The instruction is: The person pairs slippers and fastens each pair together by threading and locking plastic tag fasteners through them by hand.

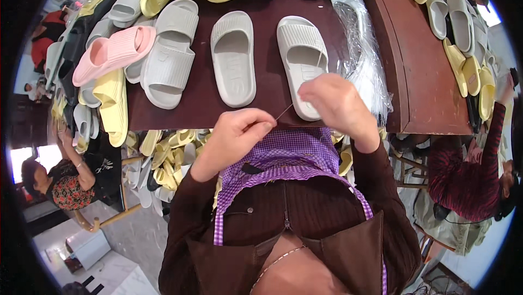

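My left hand (239,131) is closed in a pinch just below the front edge of the dark brown table (272,34). My right hand (335,102) is also pinched, hovering over the heel of a pale grey slide sandal (299,44). A thin thread or needle (284,111) runs between the two hands. A second pale grey sandal (233,58) lies to the left of the first, and a third grey one (171,53) beyond it.
Pink (114,50), yellow (111,102) and grey sandals are piled at the table's left and far edge. Clear plastic bags (362,50) lie at my right. More sandals fill the floor under the table. Other people sit at the left (65,180) and right (468,175).
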A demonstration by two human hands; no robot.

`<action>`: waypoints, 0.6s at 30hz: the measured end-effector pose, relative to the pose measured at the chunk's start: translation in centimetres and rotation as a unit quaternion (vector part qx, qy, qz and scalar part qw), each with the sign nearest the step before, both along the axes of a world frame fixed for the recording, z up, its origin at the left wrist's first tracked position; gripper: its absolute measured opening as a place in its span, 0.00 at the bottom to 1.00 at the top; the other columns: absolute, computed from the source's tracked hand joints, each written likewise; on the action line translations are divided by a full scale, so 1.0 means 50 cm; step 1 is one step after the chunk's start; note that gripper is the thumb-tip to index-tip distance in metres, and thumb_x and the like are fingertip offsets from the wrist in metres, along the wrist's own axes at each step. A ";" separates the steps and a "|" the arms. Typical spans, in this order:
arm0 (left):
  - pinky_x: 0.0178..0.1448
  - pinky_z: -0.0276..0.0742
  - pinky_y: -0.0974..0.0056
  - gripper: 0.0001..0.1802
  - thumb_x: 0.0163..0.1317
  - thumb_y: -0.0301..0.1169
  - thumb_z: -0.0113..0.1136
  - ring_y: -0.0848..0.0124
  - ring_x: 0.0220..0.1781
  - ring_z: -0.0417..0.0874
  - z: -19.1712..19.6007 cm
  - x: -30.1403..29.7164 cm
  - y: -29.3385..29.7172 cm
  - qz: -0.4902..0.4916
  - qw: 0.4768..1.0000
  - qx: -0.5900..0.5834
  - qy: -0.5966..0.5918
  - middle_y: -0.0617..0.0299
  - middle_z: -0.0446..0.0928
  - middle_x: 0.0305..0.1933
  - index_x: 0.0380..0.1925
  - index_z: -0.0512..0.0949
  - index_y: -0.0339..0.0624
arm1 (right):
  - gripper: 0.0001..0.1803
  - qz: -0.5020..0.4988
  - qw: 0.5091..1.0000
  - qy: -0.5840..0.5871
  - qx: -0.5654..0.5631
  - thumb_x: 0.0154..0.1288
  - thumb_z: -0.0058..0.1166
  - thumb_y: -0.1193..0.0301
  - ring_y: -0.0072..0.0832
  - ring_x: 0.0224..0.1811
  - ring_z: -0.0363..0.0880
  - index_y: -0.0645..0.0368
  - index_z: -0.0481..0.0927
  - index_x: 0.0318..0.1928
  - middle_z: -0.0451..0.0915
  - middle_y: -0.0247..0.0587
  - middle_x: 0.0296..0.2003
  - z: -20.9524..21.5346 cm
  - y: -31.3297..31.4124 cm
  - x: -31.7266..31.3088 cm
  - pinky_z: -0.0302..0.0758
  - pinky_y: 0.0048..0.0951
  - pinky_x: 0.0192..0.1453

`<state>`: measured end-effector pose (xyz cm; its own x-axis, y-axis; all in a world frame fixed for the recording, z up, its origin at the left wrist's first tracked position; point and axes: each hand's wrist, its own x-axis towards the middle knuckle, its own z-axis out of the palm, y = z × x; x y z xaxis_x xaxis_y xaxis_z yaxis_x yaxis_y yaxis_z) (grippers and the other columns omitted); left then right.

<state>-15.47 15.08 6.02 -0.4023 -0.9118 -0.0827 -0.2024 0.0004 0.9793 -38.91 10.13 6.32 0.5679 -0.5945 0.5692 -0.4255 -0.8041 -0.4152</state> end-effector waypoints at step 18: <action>0.31 0.71 0.57 0.08 0.53 0.25 0.61 0.56 0.26 0.75 -0.086 -0.053 -0.019 0.073 0.868 -0.412 -0.267 0.54 0.72 0.23 0.22 0.71 0.37 | 0.06 -0.072 0.953 0.246 0.161 0.59 0.50 0.75 0.51 0.33 0.78 0.64 0.78 0.33 0.79 0.53 0.27 -0.128 -0.152 -0.010 0.74 0.44 0.38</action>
<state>-18.14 14.15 1.72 -0.3825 -0.7885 0.4817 -0.6843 0.5920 0.4257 -39.40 2.55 -0.07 0.6182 -0.7854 0.0305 -0.7288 -0.5874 -0.3518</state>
